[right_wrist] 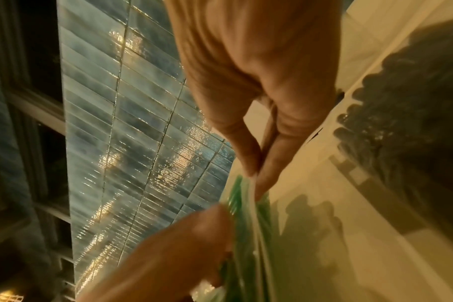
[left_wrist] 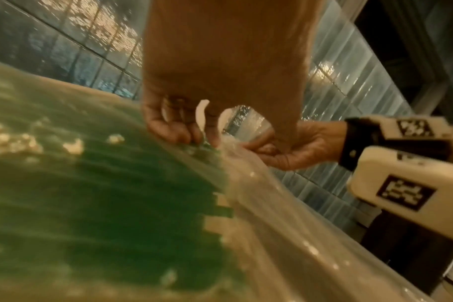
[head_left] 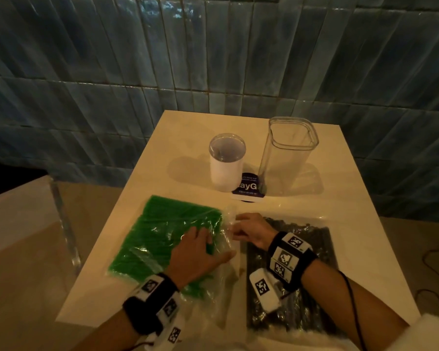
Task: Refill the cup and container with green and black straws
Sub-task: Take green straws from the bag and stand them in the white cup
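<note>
A clear bag of green straws [head_left: 160,236] lies on the left of the white table [head_left: 183,138]; a bag of black straws [head_left: 314,252] lies on the right. My left hand [head_left: 203,243] rests on the green bag's right end, fingers curled and pinching the plastic [left_wrist: 194,139]. My right hand [head_left: 236,228] pinches the same bag's loose clear edge between thumb and fingers [right_wrist: 255,177], just right of the left hand. Behind stand a white cup [head_left: 226,168] and a tall clear square container [head_left: 287,158]; I see no straws in either.
A round purple sticker [head_left: 249,192] lies between the cup and the container. A blue tiled wall [head_left: 213,59] rises behind the table. A clear acrylic panel [head_left: 64,219] stands off the table's left edge. A cable [head_left: 436,257] lies on the floor at right.
</note>
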A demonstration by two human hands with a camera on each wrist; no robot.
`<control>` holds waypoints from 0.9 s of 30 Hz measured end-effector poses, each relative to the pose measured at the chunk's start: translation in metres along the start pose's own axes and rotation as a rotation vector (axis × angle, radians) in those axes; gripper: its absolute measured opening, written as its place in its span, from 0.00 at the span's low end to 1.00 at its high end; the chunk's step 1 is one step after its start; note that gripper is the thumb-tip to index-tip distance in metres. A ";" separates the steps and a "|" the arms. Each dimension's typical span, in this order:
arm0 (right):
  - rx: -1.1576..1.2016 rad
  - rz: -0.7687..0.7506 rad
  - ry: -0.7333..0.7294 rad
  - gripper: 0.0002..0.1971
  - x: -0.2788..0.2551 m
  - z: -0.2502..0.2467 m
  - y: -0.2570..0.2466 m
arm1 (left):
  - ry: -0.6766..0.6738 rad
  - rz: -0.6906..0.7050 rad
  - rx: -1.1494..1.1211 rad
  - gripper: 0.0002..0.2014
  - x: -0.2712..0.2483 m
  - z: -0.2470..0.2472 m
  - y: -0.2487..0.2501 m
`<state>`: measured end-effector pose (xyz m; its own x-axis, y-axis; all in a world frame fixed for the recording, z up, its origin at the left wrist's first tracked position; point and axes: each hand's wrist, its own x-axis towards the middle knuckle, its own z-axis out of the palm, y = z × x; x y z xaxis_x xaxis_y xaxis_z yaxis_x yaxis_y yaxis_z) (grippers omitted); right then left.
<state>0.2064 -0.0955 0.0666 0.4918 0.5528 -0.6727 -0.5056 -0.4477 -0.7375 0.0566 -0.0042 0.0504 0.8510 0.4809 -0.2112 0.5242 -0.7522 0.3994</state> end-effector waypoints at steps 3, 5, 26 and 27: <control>-0.035 -0.046 0.040 0.12 0.003 0.002 0.001 | 0.007 -0.067 0.106 0.29 0.012 0.008 0.014; -0.014 -0.065 0.065 0.11 0.005 0.004 0.000 | 0.054 -0.044 0.059 0.17 0.018 0.008 0.018; -0.573 -0.055 -0.103 0.27 0.000 0.013 0.014 | -0.101 -0.365 -1.213 0.06 0.032 -0.014 -0.016; -0.631 -0.059 -0.111 0.25 0.000 0.014 0.016 | -0.100 -0.392 -1.251 0.06 0.034 -0.014 -0.019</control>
<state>0.1879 -0.0929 0.0555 0.4129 0.6434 -0.6446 0.0508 -0.7229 -0.6890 0.0751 0.0323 0.0483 0.6774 0.4946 -0.5446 0.3967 0.3779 0.8366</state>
